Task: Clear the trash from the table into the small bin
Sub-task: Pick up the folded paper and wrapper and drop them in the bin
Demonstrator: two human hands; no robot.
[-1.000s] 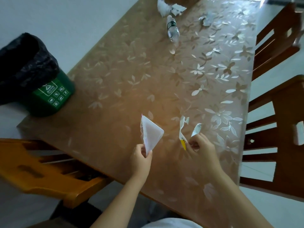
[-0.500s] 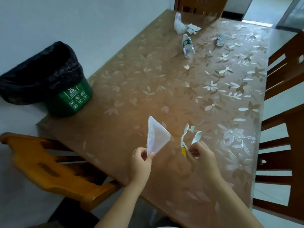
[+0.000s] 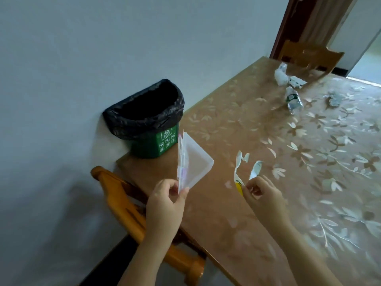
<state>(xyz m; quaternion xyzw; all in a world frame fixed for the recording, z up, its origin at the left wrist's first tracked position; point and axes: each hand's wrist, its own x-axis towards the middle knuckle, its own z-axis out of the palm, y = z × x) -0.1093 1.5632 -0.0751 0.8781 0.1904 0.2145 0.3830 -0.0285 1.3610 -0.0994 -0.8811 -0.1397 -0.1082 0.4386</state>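
A long table (image 3: 233, 129) under a glossy brown cover printed with pale flowers stands with its left edge against a plain pale wall (image 3: 99, 50). At the table's near left corner is an orange-brown wooden chair (image 3: 125, 203), its top rail just beside the table's edge. A second wooden chair (image 3: 309, 56) stands at the table's far end, with a dark brown door frame (image 3: 288, 23) behind it. Right of the far end, daylight brightens a pale floor (image 3: 369, 65) and glints on the cover.
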